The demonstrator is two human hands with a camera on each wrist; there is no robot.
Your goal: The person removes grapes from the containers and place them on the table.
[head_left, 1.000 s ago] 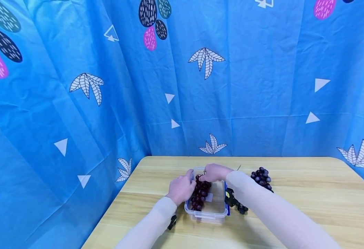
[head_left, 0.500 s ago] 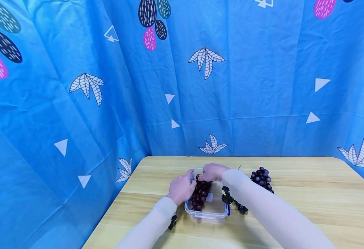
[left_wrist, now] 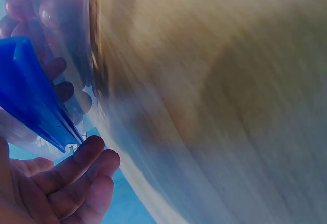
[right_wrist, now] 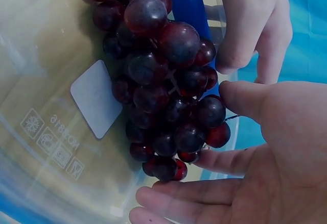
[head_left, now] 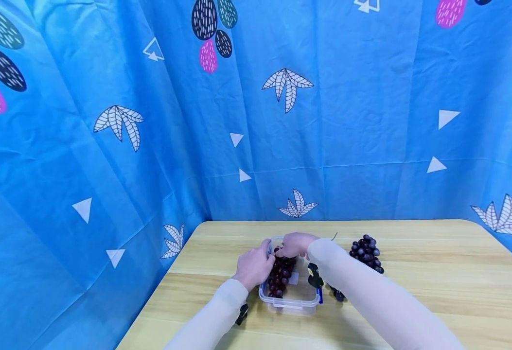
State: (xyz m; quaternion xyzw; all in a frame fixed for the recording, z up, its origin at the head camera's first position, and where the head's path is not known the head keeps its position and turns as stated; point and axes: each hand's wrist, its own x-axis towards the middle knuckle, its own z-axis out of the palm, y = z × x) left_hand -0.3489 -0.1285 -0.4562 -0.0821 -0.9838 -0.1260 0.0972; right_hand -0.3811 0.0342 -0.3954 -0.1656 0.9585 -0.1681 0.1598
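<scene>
A bunch of dark red grapes (head_left: 277, 281) lies along the left side of a clear plastic container (head_left: 297, 302) with blue latches. My right hand (head_left: 296, 244) is at the bunch's far end inside the container. In the right wrist view, the right hand (right_wrist: 286, 152) has its thumb against one grape and its index finger at the opposite side of the bunch (right_wrist: 163, 76). My left hand (head_left: 254, 265) grips the container's left rim. In the left wrist view, the left hand (left_wrist: 76, 183) has its fingertips just outside the wall, by a blue latch (left_wrist: 30, 91).
A darker bunch of grapes (head_left: 365, 250) lies on the wooden table (head_left: 435, 272) to the right, partly behind my right sleeve. More dark grapes (head_left: 339, 295) show beside the container's right wall. A blue patterned curtain (head_left: 361, 121) hangs behind the table and along its left.
My right hand and forearm have shifted slightly left over the far end of the bunch. The left hand keeps its place on the container. The head view has turned a little.
</scene>
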